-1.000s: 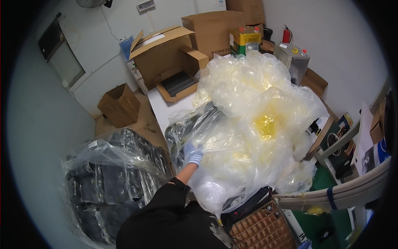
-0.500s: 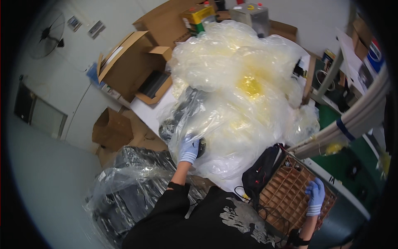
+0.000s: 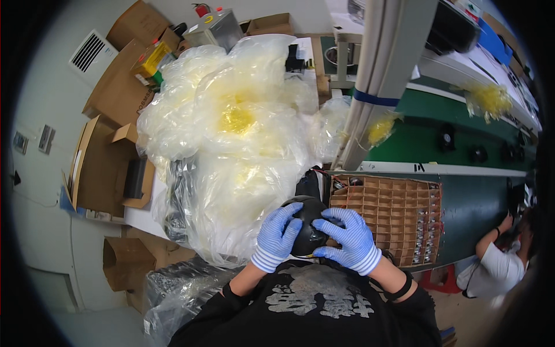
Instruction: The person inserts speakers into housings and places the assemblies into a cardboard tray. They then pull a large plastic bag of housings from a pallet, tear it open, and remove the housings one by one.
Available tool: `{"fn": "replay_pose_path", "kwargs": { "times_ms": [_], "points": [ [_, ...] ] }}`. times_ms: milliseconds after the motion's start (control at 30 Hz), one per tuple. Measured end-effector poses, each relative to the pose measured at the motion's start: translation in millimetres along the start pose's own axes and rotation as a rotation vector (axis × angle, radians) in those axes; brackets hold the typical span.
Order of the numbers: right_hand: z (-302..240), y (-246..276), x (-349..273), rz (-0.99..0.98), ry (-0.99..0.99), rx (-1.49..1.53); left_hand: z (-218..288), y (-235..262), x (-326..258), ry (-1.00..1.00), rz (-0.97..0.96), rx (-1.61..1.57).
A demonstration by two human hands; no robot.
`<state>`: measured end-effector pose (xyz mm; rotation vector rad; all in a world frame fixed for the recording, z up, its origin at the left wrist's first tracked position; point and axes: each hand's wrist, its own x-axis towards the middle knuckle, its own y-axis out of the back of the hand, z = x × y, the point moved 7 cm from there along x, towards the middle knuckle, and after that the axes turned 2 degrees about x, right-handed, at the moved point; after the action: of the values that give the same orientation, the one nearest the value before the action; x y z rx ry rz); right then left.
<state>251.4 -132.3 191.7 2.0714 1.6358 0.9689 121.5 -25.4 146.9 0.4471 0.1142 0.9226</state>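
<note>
A glossy black rounded shell point(image 3: 308, 222) is between my two gloved hands, close in front of my chest; its exact kind I cannot make out. My left hand point(image 3: 277, 236) grips its left side, fingers bent over the top. On the opposite side my right hand point(image 3: 348, 238) holds it with curled fingers and the thumb low. Both gloves are blue-striped with white cuffs. Just beyond the shell lies a large heap of clear and yellowish plastic bags point(image 3: 231, 168), with dark pieces point(image 3: 179, 199) under film at its left edge.
To the right is a cardboard divider tray point(image 3: 378, 202) holding small metal parts along one side. A pale post point(image 3: 376, 75) rises beside a green conveyor point(image 3: 416, 139) carrying several black parts. Open cartons point(image 3: 104, 156) stand left; plastic-wrapped black items point(image 3: 185, 289) sit lower left. A co-worker point(image 3: 497, 254) sits far right.
My left hand has come back from the plastic heap with the black shell. My right hand has left the divider tray and joined it on the shell. The view has swung right.
</note>
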Motion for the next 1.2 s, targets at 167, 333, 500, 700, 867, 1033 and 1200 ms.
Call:
{"fn": "replay_pose_path", "kwargs": {
  "times_ms": [167,333,500,700,867,1033,1200],
  "points": [
    [-4.5,-1.1,-5.9,0.002,0.126,-0.048,29.6,-20.3,13.5,-0.212,-0.168,0.171],
    [-1.4,-6.8,-7.1,-0.065,0.187,-0.046,4.1,-35.9,18.0,-0.066,-0.255,-0.086],
    [3.0,-6.6,-6.2,0.014,0.224,-0.086,-2.5,-48.7,27.2,0.174,-0.430,-0.183],
    [-0.2,-0.5,-9.5,-0.001,0.168,0.146,-15.1,-57.5,34.1,0.253,-0.417,-0.373],
    [-49.9,-0.6,-28.0,-0.067,0.300,0.602,-52.5,-55.3,57.4,0.252,-0.204,-0.354],
    [20.6,45.0,-32.6,0.368,-0.195,0.235,-43.5,-29.7,75.4,0.266,-0.038,-0.583],
    [106.2,101.5,6.1,0.683,-0.246,0.731,-24.3,-25.4,74.9,0.224,-0.055,-0.624]
  ]
}}
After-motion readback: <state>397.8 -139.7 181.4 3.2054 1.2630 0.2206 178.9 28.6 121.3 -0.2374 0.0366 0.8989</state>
